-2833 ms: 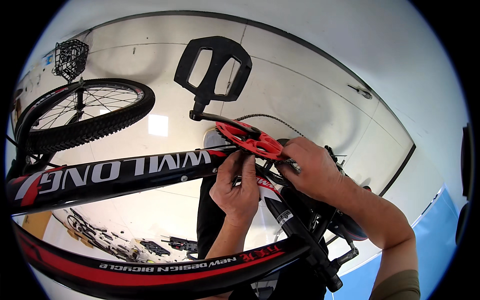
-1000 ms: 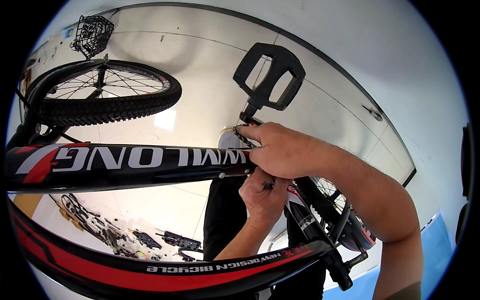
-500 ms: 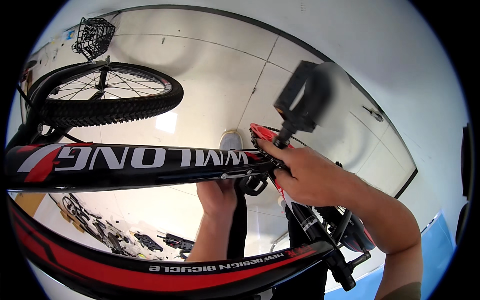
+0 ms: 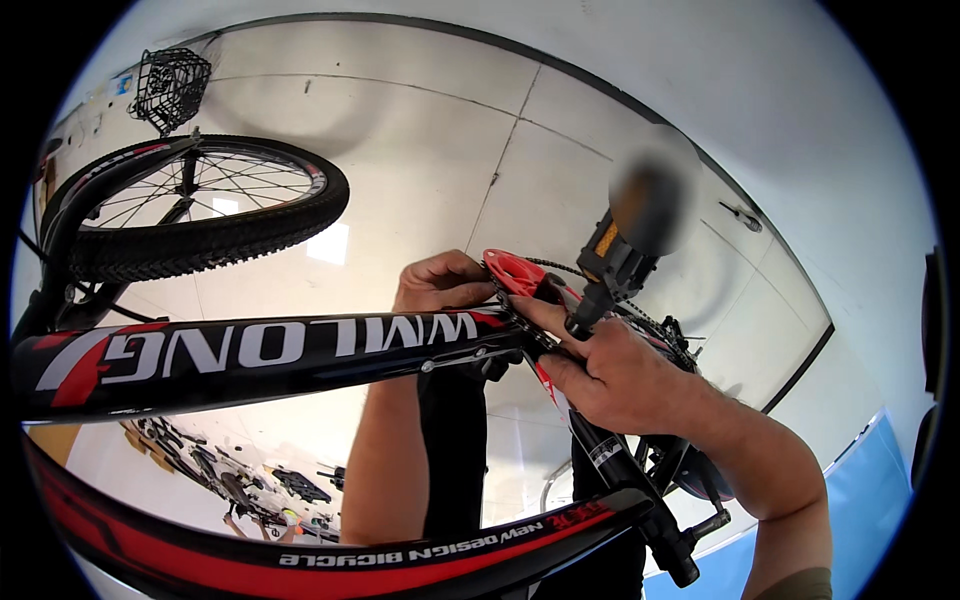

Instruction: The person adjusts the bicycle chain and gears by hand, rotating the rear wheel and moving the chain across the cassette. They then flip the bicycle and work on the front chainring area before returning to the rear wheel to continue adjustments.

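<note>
My left hand [image 4: 440, 283] reaches over the black bicycle frame tube [image 4: 260, 352], its curled fingertips pinched at the chain [image 4: 500, 290] beside the red chainring [image 4: 512, 268]. My right hand [image 4: 625, 375] has forefinger and thumb on the chain just right of and below the left, under the crank [image 4: 590, 310]. The pedal [image 4: 625, 230] sticks up from the crank, its upper part blurred by motion. A lower black and red tube [image 4: 250, 540] crosses below my forearms. The exact grip of my fingertips is partly hidden behind the chain and frame.
The front wheel [image 4: 200, 262] lies at upper left, a wire basket [image 4: 170, 90] beyond it on the tiled floor. More bicycles and parts [image 4: 230, 475] are at lower left, far off. A pale wall [image 4: 840, 200] curves along the right, with blue surface [image 4: 855, 500] below.
My left hand has moved from under the tube up over it to the chainring's left side. The pedal has swung rightward and down. My right hand has shifted slightly down and right.
</note>
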The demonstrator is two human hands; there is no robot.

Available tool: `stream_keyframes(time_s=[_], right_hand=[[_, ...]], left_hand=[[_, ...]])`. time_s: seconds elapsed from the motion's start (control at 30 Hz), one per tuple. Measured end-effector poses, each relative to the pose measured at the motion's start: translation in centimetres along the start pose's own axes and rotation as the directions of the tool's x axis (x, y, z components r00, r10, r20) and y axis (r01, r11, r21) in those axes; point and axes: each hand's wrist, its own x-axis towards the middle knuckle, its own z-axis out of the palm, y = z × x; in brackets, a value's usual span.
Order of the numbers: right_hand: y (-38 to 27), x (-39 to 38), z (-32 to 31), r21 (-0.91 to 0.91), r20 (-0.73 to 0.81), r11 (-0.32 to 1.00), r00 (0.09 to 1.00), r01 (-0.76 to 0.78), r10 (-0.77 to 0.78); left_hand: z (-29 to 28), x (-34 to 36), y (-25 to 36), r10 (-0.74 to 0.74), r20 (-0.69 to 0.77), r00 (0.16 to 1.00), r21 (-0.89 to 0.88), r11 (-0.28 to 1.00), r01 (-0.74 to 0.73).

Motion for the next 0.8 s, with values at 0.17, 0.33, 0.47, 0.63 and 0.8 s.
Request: stream_keyframes(time_s=[0.17,0.33,0.47,0.63,0.8], right_hand=[[1.0,0.0,0.7,0.032,-0.037,0.999,0.999,0.01,-0.009],[0.5,0.0,0.9,0.031,-0.066,0.999,0.998,-0.008,0.01],[0.3,0.5,1.5,-0.017,-0.127,1.0,0.992,0.021,-0.023],[0.1,1.2,1.9,-0.086,-0.193,0.995,0.979,0.056,-0.071],[-0.4,1.2,2.0,-0.076,-0.174,0.997,0.985,-0.018,0.004]], left_hand=[[-0.7,1.5,1.9,0.193,0.156,0.969,0.399,0.885,-0.241],[-0.6,2.4,4.5,0.282,0.396,0.874,0.578,0.662,-0.476],[-0.8,2.3,4.6,0.218,0.395,0.892,0.542,0.729,-0.418],[-1.0,2.8,4.2,0.206,0.404,0.891,0.522,0.748,-0.409],[-0.1,3.0,5.5,0.159,0.423,0.892,0.513,0.77,-0.38]])
